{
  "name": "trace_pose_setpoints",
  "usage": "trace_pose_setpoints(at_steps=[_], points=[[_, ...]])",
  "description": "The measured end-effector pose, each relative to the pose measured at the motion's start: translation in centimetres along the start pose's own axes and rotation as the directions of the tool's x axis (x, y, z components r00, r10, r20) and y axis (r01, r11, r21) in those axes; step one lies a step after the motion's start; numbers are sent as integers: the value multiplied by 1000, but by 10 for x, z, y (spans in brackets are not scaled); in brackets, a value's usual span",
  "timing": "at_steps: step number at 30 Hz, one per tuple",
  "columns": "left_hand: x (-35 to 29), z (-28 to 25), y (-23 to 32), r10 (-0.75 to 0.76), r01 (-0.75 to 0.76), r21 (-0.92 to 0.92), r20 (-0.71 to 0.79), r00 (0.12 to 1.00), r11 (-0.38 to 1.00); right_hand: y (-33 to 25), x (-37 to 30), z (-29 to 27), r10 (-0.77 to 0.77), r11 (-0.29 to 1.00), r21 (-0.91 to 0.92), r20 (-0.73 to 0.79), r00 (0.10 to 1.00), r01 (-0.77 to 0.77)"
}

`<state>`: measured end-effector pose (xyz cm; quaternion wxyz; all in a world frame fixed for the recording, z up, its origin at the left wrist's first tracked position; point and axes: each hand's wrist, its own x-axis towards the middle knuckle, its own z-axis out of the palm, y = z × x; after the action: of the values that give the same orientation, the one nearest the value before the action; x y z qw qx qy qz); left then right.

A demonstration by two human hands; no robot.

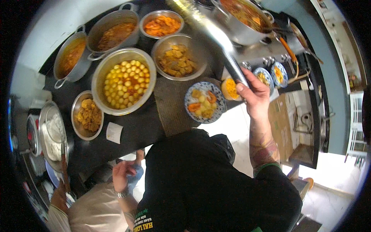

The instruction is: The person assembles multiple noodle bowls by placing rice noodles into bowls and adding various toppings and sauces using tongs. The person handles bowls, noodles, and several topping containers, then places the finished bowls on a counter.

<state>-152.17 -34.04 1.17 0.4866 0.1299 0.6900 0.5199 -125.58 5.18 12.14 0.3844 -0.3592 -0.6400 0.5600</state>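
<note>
My right hand (254, 91) grips the handle of a long shiny metal utensil (230, 63). Its far end is smeared by motion over the back of the counter, so its kind cannot be made out. Below and left of this hand sits a blue-patterned plate (223, 110) of food with small pale eggs and orange shrimp. A container of orange-yellow shreds (230, 89) stands beside my fingers. My left hand (123, 172), with a metal watch on the wrist, is low beside my black shirt; it appears to hold nothing, its fingers loosely bent and apart.
A large pot of small eggs (151, 73), bowls of shrimp (162, 24) and brown chunks (177, 62), and stew pots (133, 34) crowd the dark counter. A big pot (232, 33) stands far right near blue-patterned bowls (279, 74). Another person's hand (59, 198) is lower left.
</note>
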Motion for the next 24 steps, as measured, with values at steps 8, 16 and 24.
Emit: trace_pose_setpoints(at_steps=[8, 16, 24], points=[[98, 158, 56, 15, -267, 406, 527, 850, 874, 19, -57, -80, 78, 997, 30, -327, 942, -72], [129, 248, 64, -178, -318, 562, 656, 733, 763, 23, -75, -138, 9, 999, 48, -372, 928, 9], [117, 289, 55, -221, -150, 496, 610, 761, 855, 17, -103, -215, -67, 976, 137, -541, 838, 167]])
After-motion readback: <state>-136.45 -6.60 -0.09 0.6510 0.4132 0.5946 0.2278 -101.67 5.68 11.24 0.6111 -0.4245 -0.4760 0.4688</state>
